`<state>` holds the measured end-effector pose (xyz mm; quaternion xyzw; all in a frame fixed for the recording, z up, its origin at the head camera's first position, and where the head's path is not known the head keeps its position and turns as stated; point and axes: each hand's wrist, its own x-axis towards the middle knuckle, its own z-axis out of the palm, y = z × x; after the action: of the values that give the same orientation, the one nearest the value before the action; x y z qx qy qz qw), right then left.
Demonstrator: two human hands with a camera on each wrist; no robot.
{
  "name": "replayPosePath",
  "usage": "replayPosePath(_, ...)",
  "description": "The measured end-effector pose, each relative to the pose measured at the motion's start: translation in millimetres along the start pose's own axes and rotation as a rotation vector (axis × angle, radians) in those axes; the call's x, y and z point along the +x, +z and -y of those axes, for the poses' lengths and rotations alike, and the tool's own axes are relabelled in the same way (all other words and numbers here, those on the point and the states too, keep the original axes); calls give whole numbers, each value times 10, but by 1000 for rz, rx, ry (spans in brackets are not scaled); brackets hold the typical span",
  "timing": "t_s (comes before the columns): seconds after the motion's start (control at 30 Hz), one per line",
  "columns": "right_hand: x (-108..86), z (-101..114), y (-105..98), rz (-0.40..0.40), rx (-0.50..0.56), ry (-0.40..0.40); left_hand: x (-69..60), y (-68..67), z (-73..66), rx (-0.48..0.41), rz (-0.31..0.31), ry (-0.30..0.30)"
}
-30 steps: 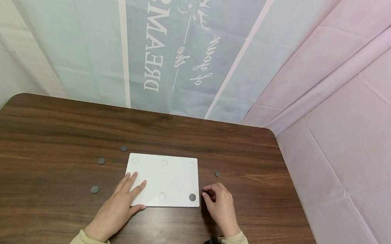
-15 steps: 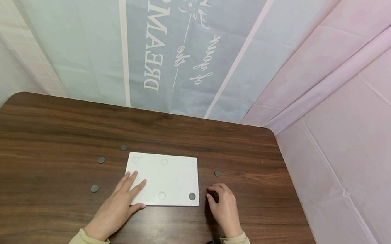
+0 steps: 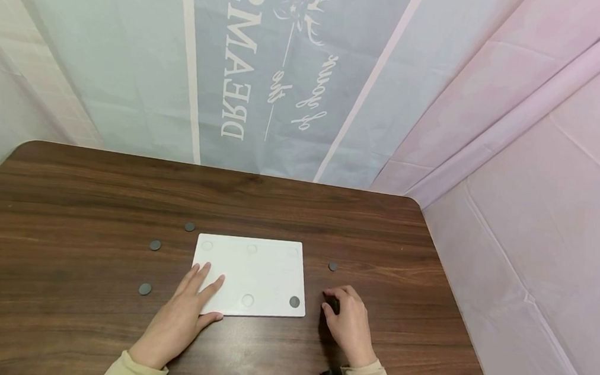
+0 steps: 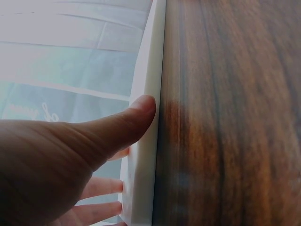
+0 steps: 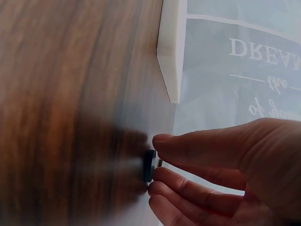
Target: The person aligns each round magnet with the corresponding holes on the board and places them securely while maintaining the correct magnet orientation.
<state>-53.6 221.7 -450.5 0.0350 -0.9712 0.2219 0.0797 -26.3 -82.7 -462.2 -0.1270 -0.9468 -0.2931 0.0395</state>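
Note:
A white rectangular board (image 3: 265, 280) with shallow round recesses lies on the table. One dark grey disc (image 3: 295, 302) sits in its near right recess. My left hand (image 3: 177, 320) lies over the board's near left corner with fingers spread; in the left wrist view, its thumb (image 4: 141, 107) rests against the board's edge. Right of the board, low over the table, my right hand (image 3: 347, 320) has curled fingers. The right wrist view shows a small dark disc (image 5: 149, 165) between its thumb and fingertips, its edges partly hidden by them.
Another dark disc (image 3: 333, 266) lies just beyond my right hand. Left of the board are three more: a far disc (image 3: 190, 227), a middle disc (image 3: 155, 246) and a near disc (image 3: 145, 289). A printed curtain (image 3: 288, 79) hangs behind the brown wooden table (image 3: 90, 193).
My right hand has shifted a little to the right, away from the board. The left hand, the board and the discs lying about have kept their places.

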Motion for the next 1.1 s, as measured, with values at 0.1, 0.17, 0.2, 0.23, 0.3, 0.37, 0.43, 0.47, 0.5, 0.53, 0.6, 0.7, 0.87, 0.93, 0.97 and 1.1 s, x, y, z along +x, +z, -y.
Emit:
replayPosePath(0.1, -11, -12, -8, -6, -8, 16, 4, 3, -2, 3, 0, 1)
replayPosePath(0.17, -17, -21, -9, -11, -15, 17, 3, 5, -1, 6, 0, -1)
replayPosePath(0.2, -19, -24, -10, -14, -17, 18, 3, 6, 0, 6, 0, -2)
replayPosePath(0.23, -22, -28, -10, -16, -21, 18, 5, 7, -1, 7, 0, -2)
replayPosePath(0.3, -26, -35, -9, -17, -23, 13, 6, 8, 0, 6, 0, -3)
replayPosePath(0.37, -29, -38, -8, -15, -21, 18, 7, 8, 0, 6, -2, -2)
replayPosePath(0.43, -31, -40, -8, -14, -20, 22, 6, 9, 1, 7, -3, -1)
replayPosePath(0.47, -32, -41, -8, -13, -20, 24, 5, 10, 2, 8, -4, 0)
replayPosePath(0.5, -32, -42, -8, -14, -21, 26, 3, 11, 3, 9, -5, 0)
replayPosePath(0.53, -33, -42, -9, -14, -22, 28, 1, 12, 4, 9, -5, 1)
replayPosePath(0.6, -34, -42, -10, -15, -21, 31, -1, 15, 6, 12, -6, 3)
replayPosePath(0.7, -34, -41, -11, -17, -15, 36, -2, 19, 8, 11, -10, 7)
replayPosePath(0.87, -28, -43, -13, -12, -6, 47, 0, 22, 7, 8, -15, 8)
replayPosePath(0.93, -27, -47, -11, -10, -4, 51, -1, 21, 5, 8, -14, 6)
replayPosePath(0.97, -27, -48, -11, -9, -3, 52, -2, 21, 4, 9, -13, 5)
replayPosePath(1.1, -25, -54, -10, -10, -1, 53, -5, 19, 2, 7, -9, -1)
